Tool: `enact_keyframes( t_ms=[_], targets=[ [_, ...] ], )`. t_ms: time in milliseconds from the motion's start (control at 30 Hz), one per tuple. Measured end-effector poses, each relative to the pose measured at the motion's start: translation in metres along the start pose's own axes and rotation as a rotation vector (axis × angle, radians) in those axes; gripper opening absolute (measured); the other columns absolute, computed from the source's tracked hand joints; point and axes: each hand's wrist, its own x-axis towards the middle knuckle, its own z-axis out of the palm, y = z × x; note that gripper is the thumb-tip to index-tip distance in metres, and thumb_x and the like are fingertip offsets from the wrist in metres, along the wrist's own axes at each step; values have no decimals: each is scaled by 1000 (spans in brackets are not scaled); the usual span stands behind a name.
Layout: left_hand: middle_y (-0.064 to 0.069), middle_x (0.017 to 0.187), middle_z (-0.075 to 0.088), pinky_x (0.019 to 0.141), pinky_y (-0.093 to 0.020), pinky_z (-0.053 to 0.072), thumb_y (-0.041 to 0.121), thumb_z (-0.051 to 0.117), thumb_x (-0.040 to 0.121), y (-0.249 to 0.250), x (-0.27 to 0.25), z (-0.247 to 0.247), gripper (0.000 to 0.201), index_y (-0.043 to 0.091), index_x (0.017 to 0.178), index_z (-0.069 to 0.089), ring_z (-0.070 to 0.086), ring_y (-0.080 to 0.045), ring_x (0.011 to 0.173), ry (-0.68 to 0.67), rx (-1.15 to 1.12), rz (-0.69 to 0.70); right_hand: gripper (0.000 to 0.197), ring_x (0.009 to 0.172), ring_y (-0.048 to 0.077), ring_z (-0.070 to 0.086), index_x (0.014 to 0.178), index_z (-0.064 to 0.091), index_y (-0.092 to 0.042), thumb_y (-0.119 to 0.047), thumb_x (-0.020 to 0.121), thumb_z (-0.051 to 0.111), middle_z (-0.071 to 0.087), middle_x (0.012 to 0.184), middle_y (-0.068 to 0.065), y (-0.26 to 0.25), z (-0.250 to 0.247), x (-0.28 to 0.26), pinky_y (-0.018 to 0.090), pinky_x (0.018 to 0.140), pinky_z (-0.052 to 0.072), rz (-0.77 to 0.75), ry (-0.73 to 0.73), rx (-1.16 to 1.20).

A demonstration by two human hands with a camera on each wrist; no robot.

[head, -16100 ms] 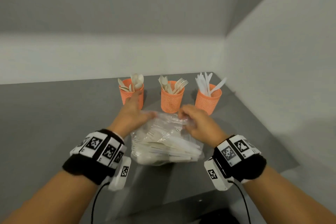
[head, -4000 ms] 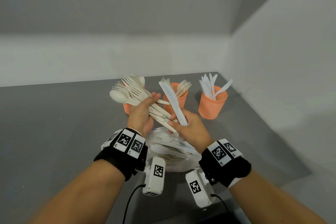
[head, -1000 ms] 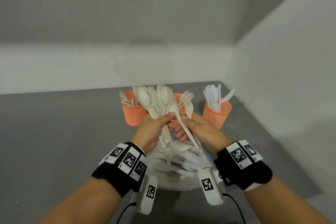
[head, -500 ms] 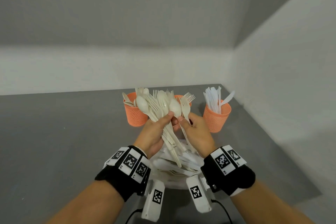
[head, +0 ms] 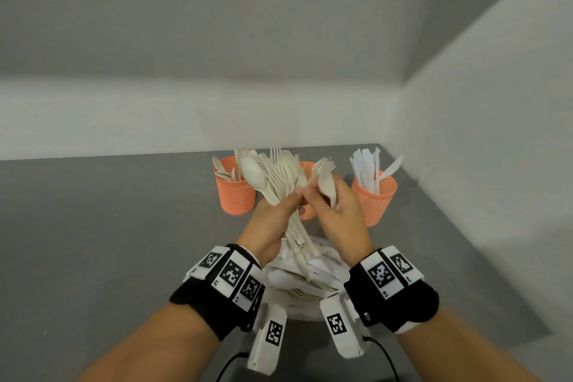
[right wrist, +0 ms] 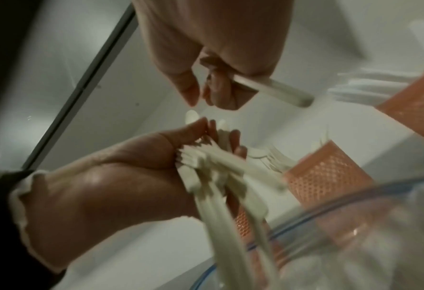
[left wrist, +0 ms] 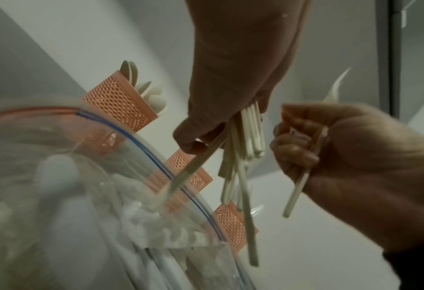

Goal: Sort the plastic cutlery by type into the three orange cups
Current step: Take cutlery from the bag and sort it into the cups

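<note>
Left hand [head: 273, 223] clenched round a mixed bundle [head: 276, 177] of cream forks and spoons, handles down, heads fanned up; likely so each type can be read and picked off. Bundle held up in front of the cups, above the bag [head: 307, 273].

Right hand [head: 341, 211] grasps one spoon [head: 328, 184], fingers curled on its handle, just beside the bundle; judged freshly pulled out and bound for the spoon cup.

Three orange cups in a far row:
- left cup [head: 235, 195]: spoons
- middle cup [head: 307, 211]: forks, mostly hidden behind the hands
- right cup [head: 373, 198]: white knives

One clear zip bag lies near, between the wrists, with more cutlery inside. Bundle count unclear, roughly ten; pieces overlap. Sorting looks partway done.
</note>
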Motion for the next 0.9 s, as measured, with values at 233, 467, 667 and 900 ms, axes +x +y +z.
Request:
enact_keyframes(
  t_ms=[233, 467, 667, 900],
  targets=[
    [-9, 101, 72, 83, -36, 56, 3, 46, 92, -2, -13, 7, 29, 17, 108, 65, 68, -23, 98, -83, 223, 119, 37, 92, 14, 61, 107, 53, -13, -30, 79, 69, 62, 98, 1, -9, 5, 4, 30, 80, 53, 86, -160, -209],
    [-4, 104, 71, 83, -23, 53, -1, 49, 91, 5, -24, 3, 26, 14, 109, 61, 67, -14, 101, -278, 199, 99, 28, 99, 18, 66, 114, 59, -12, -22, 89, 57, 69, 107, 10, -4, 3, 8, 37, 92, 52, 218, -232, -51],
    [-5, 115, 68, 95, -28, 50, 10, 51, 93, 7, -27, -4, 24, 20, 113, 59, 63, -17, 110, -291, 183, 94, 33, 108, 13, 62, 123, 52, -13, -23, 92, 53, 66, 115, 7, -2, 5, 4, 26, 95, 49, 177, -297, -12],
    [-4, 111, 68, 95, -29, 50, 4, 48, 91, 5, -31, -13, 28, 14, 116, 56, 64, -16, 107, -321, 125, 55, 23, 104, 13, 65, 114, 58, -21, -21, 91, 54, 69, 110, 3, 1, 11, 3, 26, 91, 52, 222, -258, 111]
  ],
)
